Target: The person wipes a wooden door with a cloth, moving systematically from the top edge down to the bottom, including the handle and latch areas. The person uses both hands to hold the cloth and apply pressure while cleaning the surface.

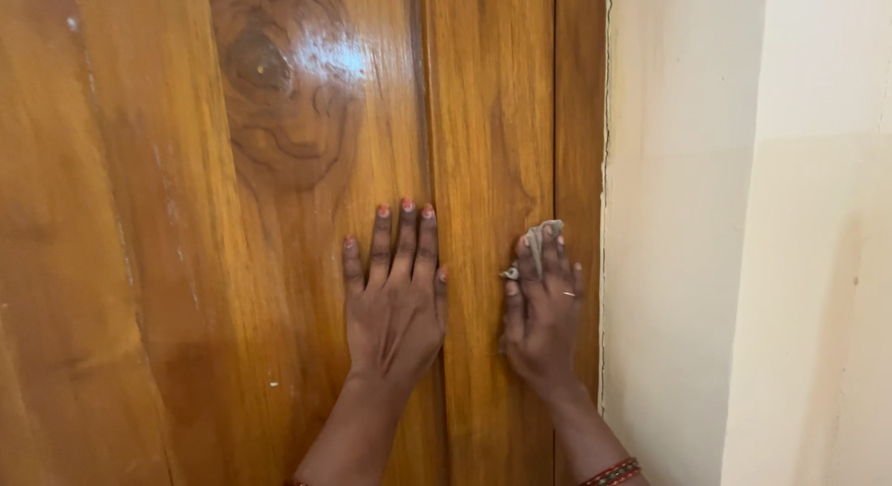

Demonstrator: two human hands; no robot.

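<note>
A glossy brown wooden door (279,170) with a dark knot near its top fills most of the view. My left hand (395,300) lies flat against the door panel, fingers straight and close together, holding nothing. My right hand (541,309) presses a small grey cloth (541,233) against the door's right stile, close to the frame edge. Most of the cloth is hidden under the fingers; only its top edge sticks out above the fingertips. A red beaded bangle (611,473) sits on my right wrist.
A cream painted wall (688,235) runs down the right side of the door, with a thin crack along the joint. Farther right, a lighter wall corner (818,263) juts out. Pale smears and specks mark the door's left part.
</note>
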